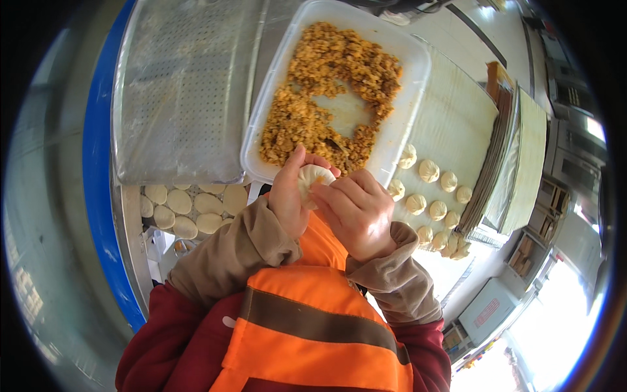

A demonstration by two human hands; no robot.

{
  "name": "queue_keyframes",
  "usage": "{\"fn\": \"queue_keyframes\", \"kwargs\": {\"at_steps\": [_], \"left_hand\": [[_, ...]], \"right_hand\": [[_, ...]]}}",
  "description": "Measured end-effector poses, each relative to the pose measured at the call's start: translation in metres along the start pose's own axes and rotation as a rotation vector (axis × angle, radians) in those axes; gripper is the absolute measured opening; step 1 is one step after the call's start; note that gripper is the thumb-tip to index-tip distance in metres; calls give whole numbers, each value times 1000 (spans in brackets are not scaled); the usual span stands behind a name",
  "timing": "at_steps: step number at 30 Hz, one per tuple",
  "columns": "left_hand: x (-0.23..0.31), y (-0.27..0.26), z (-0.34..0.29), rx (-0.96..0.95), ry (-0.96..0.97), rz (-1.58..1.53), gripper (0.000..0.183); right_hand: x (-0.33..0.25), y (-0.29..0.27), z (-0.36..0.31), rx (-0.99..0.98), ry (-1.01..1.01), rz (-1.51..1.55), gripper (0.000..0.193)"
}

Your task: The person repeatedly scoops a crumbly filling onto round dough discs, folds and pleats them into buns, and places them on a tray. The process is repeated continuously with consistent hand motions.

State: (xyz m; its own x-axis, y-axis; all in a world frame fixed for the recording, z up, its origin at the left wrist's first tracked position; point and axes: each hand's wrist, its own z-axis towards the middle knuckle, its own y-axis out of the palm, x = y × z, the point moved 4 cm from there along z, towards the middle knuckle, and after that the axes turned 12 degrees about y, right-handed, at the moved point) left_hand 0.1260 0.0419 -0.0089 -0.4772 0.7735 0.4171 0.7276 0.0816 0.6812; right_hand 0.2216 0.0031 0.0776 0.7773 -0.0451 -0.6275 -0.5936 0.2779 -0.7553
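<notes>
A pleated dough bun [312,179] rests in my left hand [288,189], whose fingers curl round it with the thumb up along its side. My right hand [356,208] pinches the bun's edge between thumb and fingertips. A little orange filling shows at the bun's top, among the folds. Both hands are just over the near edge of a translucent plastic tub [256,147]. Chunky orange-brown filling [294,117] lies in it, with a bare patch of tub bottom in the middle. A dark utensil, partly buried, lies in the filling near my hands.
Left of the tub is a perforated metal tray [186,85] under clear film. Flat dough rounds [179,201] lie below it. To the right, several finished buns [429,170] sit in rows on a pale tray [457,108]. Stacked trays or sheets [516,163] stand beyond them.
</notes>
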Motion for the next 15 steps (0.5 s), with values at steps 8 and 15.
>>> {"fn": "queue_keyframes", "kwargs": {"at_steps": [8,15], "left_hand": [[-45,52,8,-202,-197,67,58],[-84,98,31,-266,-220,125,65]], "right_hand": [[39,-54,-26,-64,221,88,48],[128,-95,-44,-40,467,373,48]]}}
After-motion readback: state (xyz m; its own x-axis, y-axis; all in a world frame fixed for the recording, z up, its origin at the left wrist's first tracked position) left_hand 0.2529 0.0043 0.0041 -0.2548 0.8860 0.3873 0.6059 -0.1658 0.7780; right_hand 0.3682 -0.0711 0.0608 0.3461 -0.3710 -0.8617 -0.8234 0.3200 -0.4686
